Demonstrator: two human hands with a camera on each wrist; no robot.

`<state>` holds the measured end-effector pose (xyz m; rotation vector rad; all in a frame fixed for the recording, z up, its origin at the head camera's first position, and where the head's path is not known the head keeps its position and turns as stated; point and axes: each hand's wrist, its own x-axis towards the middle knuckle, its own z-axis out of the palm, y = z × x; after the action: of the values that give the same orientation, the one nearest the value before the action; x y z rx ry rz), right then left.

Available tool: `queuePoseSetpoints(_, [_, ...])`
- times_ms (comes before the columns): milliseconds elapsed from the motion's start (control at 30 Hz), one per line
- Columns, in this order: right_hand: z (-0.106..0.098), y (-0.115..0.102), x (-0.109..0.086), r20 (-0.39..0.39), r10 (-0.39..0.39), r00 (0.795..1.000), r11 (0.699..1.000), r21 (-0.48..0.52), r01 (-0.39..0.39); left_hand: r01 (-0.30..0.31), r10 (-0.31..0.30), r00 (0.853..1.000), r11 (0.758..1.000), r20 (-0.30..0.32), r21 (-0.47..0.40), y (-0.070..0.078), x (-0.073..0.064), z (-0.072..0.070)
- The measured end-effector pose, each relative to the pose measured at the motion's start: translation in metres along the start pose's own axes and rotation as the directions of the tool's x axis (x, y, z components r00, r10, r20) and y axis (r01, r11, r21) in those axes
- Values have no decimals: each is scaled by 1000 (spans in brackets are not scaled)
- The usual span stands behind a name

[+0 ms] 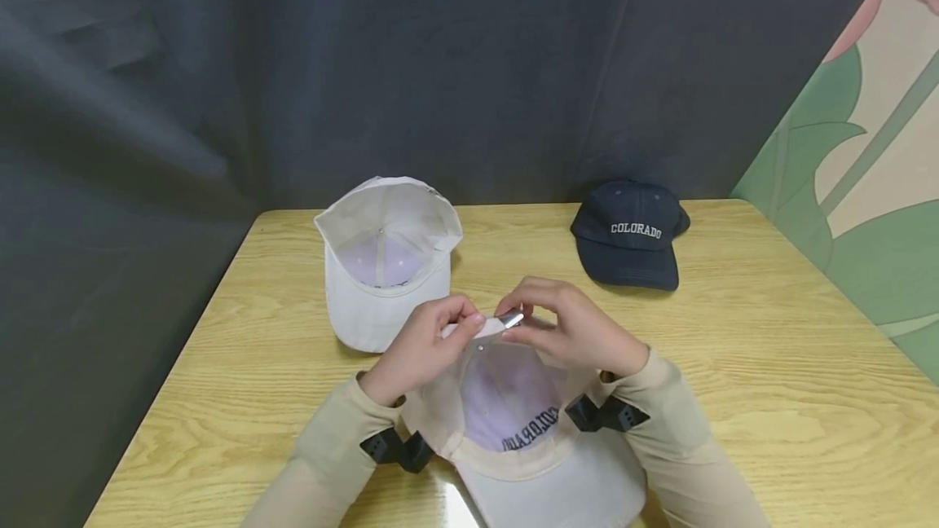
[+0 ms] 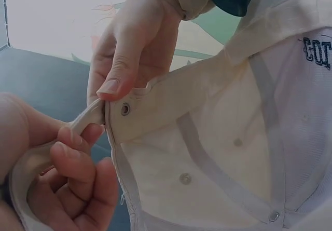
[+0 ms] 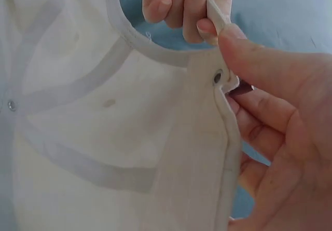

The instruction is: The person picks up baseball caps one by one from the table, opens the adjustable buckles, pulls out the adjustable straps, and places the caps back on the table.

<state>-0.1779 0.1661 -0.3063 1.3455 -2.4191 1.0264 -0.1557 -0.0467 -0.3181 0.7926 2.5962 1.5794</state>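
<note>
A white baseball cap (image 1: 543, 471) lies inside up between my forearms, its brim toward me and its COLORADO lettering showing through backwards. My left hand (image 1: 433, 345) pinches the cap's back strap (image 2: 85, 118) between thumb and fingers. My right hand (image 1: 575, 324) grips the strap's other side by the silver buckle (image 1: 511, 319), thumb on the band edge. A metal eyelet (image 3: 217, 77) shows in the band right by the right thumb. In the left wrist view the strap runs from the left fingers up to the right thumb.
A second white cap (image 1: 385, 324) sits inside up at the back left of the wooden table (image 1: 770, 349). A navy COLORADO cap (image 1: 631, 243) stands upright at the back right. Dark cloth (image 1: 440, 63) hangs behind, and a leaf-patterned wall (image 1: 873, 186) is on the right.
</note>
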Motion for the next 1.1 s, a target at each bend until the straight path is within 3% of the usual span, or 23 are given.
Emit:
queuePoseSetpoints(333, [-1,3,-1,50,7,999,999,48,-10,35,-34,998,999,47,-23,0,0,-3])
queuePoseSetpoints(567, [-9,0,-3,46,116,992,990,77,-120,59,-56,997,997,52,-48,-1,1,-7])
queuePoseSetpoints(833, [-8,-2,-2,86,223,971,968,100,-231,77,-70,993,995,91,-70,-2,1,-6])
queuePoseSetpoints(1100, [-4,-7,0,81,201,976,963,169,-212,96,-85,987,992,135,-85,-2,2,0])
